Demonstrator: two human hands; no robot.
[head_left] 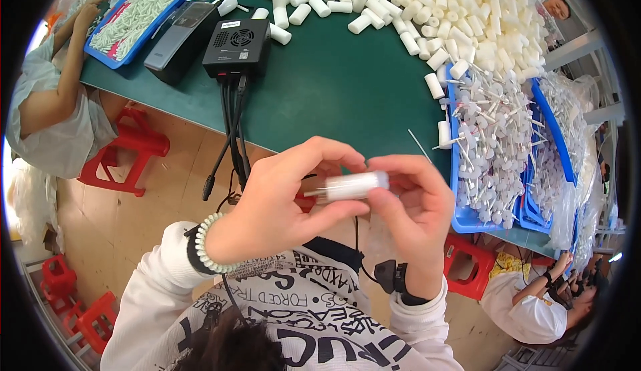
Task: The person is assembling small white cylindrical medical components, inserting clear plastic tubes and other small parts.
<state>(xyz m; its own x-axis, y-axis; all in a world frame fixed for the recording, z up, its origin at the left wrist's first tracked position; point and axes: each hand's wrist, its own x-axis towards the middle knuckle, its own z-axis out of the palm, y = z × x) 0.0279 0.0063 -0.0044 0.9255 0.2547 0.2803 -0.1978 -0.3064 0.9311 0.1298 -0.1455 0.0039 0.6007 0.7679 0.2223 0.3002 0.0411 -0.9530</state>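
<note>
A short white cylinder (348, 186), slightly blurred, is held level between my two hands, just off the table's near edge. At its left part, the thumb and fingers of my left hand (267, 194) curl around it; some of those fingers are hidden behind. A paler, bluish-white cap-like piece sits at the right end, where my right hand (419, 207) pinches with thumb and fingers. Something thin and pale sticks out of the left end, too smeared to make out. A thin white rod (419, 144) lies on the green table (320, 90) beyond my right hand.
White cylinders (467, 20) are heaped at the far right. Blue bins (456, 191) of white stemmed plastic parts stand on the right. A black cabled box (237, 47) and a blue tray (107, 62) of small sticks are at left. Co-workers sit nearby; red stools (137, 147) stand below.
</note>
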